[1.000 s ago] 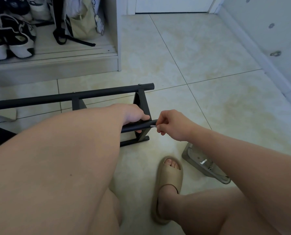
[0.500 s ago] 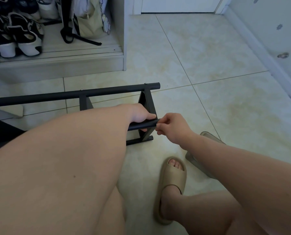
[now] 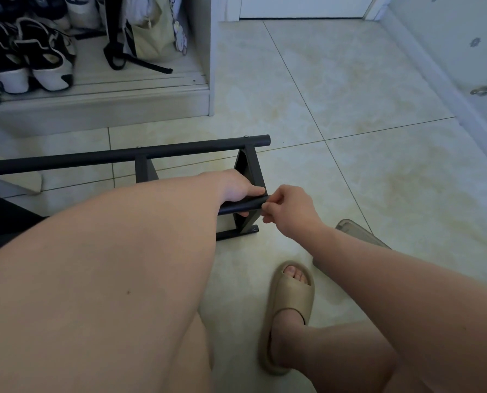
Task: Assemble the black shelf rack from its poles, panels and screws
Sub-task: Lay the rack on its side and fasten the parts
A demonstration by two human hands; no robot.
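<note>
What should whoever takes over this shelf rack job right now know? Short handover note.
Left hand: grips the near pole beside the end panel.
Right hand: pinches that pole's tip; any screw or tool in its fingers is hidden.
Rack: lies on the tiled floor. The far pole sits across the end panel and a second panel, with screw heads showing on top.
Done: far pole looks fastened.
Left: probably fasten the near pole to the end panel, then the rest; other parts are out of view.

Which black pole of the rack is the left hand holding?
The near pole, whose end the left hand grips; the long far pole and the low pole on the floor are untouched.
</note>
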